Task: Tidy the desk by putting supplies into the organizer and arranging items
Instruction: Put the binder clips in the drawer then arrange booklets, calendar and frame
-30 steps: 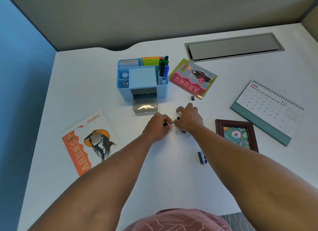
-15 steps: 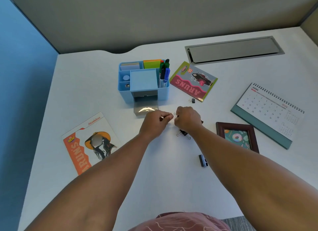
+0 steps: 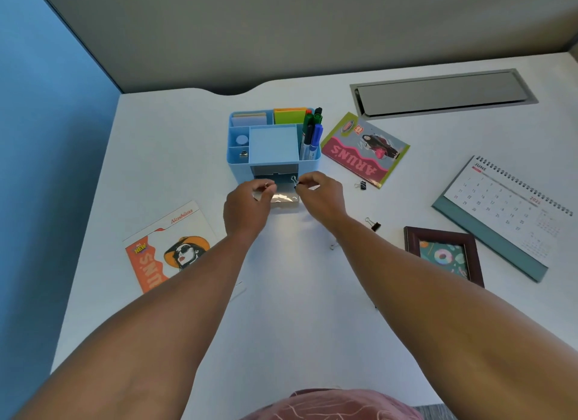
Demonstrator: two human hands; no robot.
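**Over the open drawer: small clips, easy to drop**

Above the pulled-out drawer (image 3: 283,199) at the front of the blue organizer (image 3: 237,169) I see both hands close together. The right hand (image 3: 322,197) has its fingertips curled into a pinch on a small binder clip (image 3: 294,181), held over the drawer's far end. The left hand (image 3: 247,208) is also curled, pinching something small and shiny at its fingertips; I cannot tell what it is.

My worry is a clip slipping from so shallow a pinch and bouncing off the drawer's front lip onto the desk (image 3: 297,310). A wrist could also nudge the shallow drawer askew. Two more clips lie loose, one beside the pink card (image 3: 362,185), another near the picture frame (image 3: 373,224), with a pale one against the right forearm (image 3: 333,246); that arm could sweep it away on drawing back.
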